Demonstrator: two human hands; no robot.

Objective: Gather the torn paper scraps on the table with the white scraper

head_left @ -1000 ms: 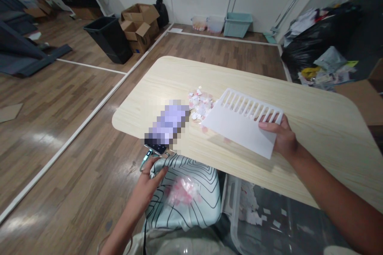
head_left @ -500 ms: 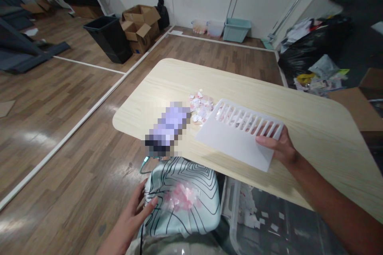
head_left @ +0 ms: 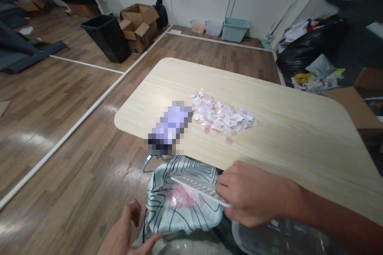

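My right hand [head_left: 254,195] grips a white slotted plastic lid [head_left: 199,187] and holds it edge-on below the table's near edge, above a pale green patterned cloth [head_left: 185,195]. A clear bag of pink and white scraps [head_left: 179,199] lies on that cloth. My left hand [head_left: 125,235] is low at the bottom, fingers apart, touching the cloth's left edge. A heap of small pink and white paper scraps [head_left: 221,115] lies uncovered on the light wood table [head_left: 299,127], beside a blurred-out object [head_left: 169,127].
A clear plastic bin [head_left: 269,235] sits under the table by my right arm. On the floor beyond stand a black bin [head_left: 104,36], open cardboard boxes [head_left: 139,24], a teal tub [head_left: 236,28] and black rubbish bags [head_left: 311,44].
My right hand lifted the white lid off the table and brought it down toward me over the cloth, uncovering the scrap heap. My left hand slid lower and opened.
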